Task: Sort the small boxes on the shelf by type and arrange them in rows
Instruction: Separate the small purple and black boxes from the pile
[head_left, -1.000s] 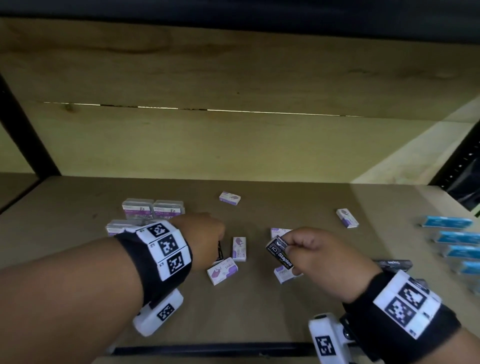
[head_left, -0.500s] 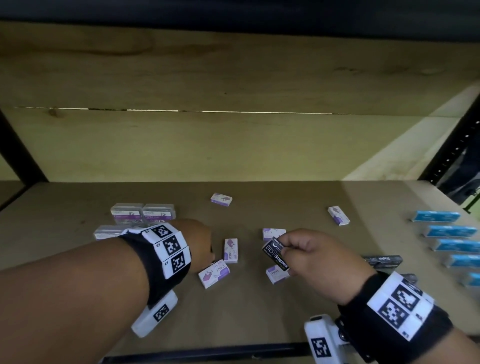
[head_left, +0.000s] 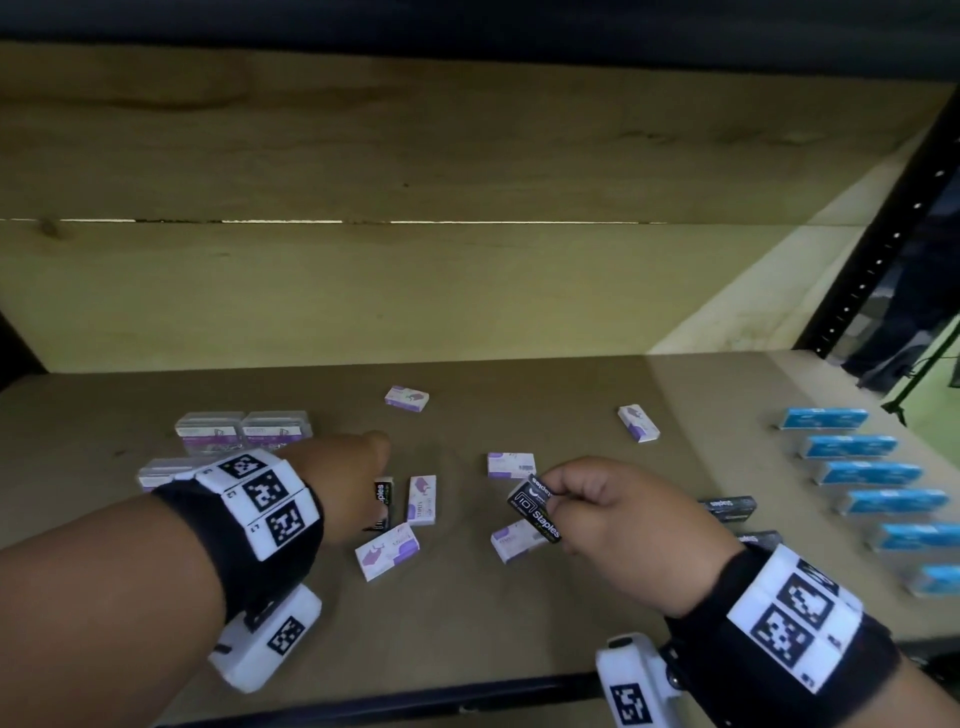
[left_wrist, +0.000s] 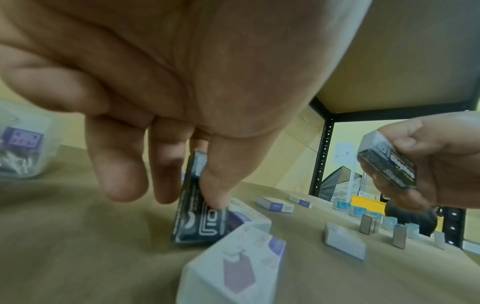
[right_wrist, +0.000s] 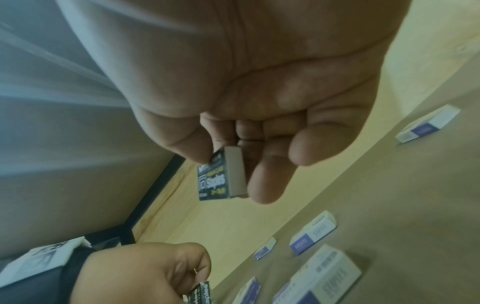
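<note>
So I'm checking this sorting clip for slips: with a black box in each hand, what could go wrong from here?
1. The left hand pinches its black staples box on edge, touching the white-and-purple boxes; lifting may nudge them.
2. The right hand holds the other black box by one end only; it could twist out.
3. The row of blue boxes sits near that arm's path.

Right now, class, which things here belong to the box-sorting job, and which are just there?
Job:
- black staples box pinched by right hand
- second black staples box gripped by left hand
- white-and-purple boxes
- blue boxes in a row
- shelf

Just there:
- wrist bands with markers
- black shelf post
</note>
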